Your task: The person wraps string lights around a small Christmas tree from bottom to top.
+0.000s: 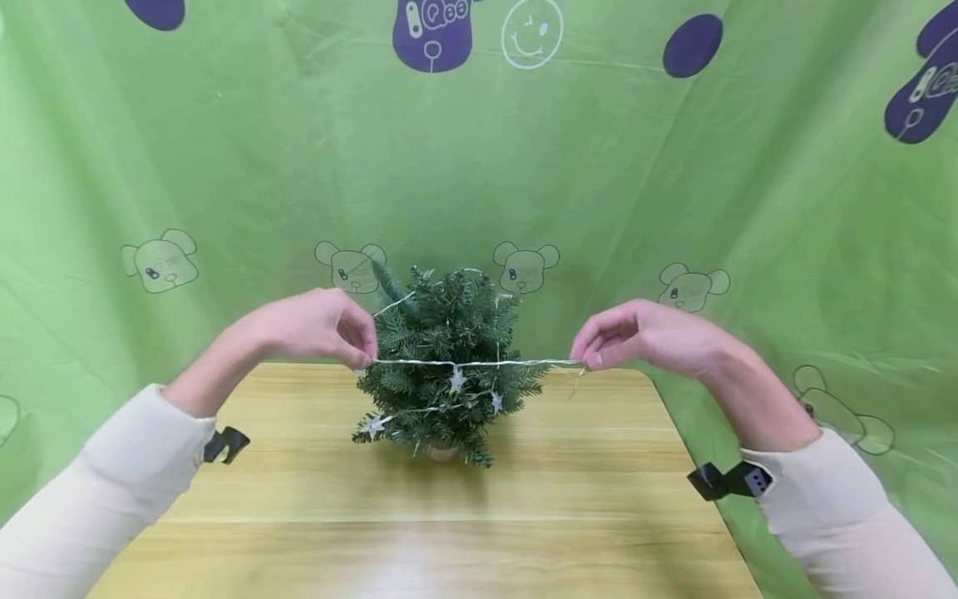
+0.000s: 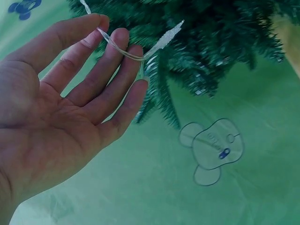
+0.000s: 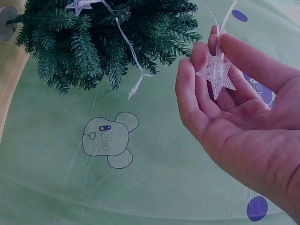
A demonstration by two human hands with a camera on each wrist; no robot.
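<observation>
A string of star lights point(image 1: 516, 363) is stretched level across the front of a small Christmas tree point(image 1: 449, 320). My left hand point(image 1: 318, 329) pinches the wire at the tree's left side between thumb and index finger. To the right of the branches, my right hand point(image 1: 651, 337) pinches the other end of this stretch. A clear star point(image 1: 456, 380) hangs from the middle of the wire. In the right wrist view another star point(image 3: 215, 77) dangles in front of the right palm. The left wrist view has a star point(image 2: 165, 38) just past the left fingertips.
More of the string lies on the tree, with stars on the lower branches point(image 1: 372, 427) and at the right point(image 1: 496, 403). The tree stands near the back of a wooden table point(image 1: 337, 516). Behind it hangs a green printed cloth point(image 1: 419, 158).
</observation>
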